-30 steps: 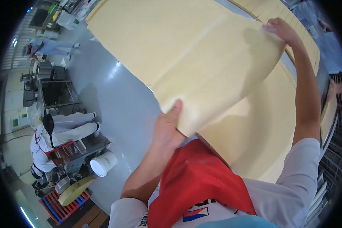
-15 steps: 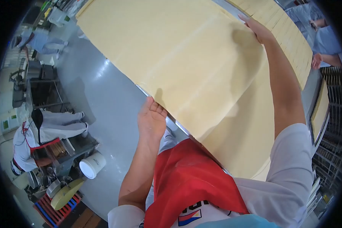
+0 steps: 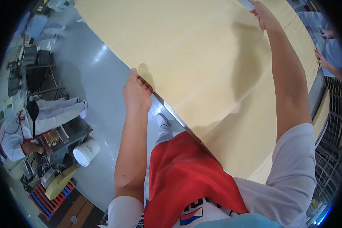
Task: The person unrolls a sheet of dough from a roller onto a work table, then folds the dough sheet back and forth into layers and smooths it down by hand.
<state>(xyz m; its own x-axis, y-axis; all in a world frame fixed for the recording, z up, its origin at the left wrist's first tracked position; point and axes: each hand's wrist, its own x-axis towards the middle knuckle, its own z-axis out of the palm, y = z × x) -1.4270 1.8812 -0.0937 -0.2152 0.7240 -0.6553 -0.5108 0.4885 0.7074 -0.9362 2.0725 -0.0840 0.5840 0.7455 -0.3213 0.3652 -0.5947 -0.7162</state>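
Note:
A wide, thin, pale yellow dough sheet fills the middle of the head view, with faint crease lines across it. My left hand grips its near edge, thumb on top and fingers curled at the rim. Far across, my right hand is closed on the opposite edge, its fingers partly hidden by the hand itself. A metal table edge shows beneath the sheet, just beside my red apron.
Beyond the sheet lies another pale sheet with slits. At the right, a co-worker's hand rests near its edge, beside dark racks. On the left, another person stands by a metal bench. A white bucket is on the floor.
My left hand has moved up and left along the near edge, its thumb now over the sheet. My right hand has shifted a little farther away. The co-worker's hand at right has moved slightly.

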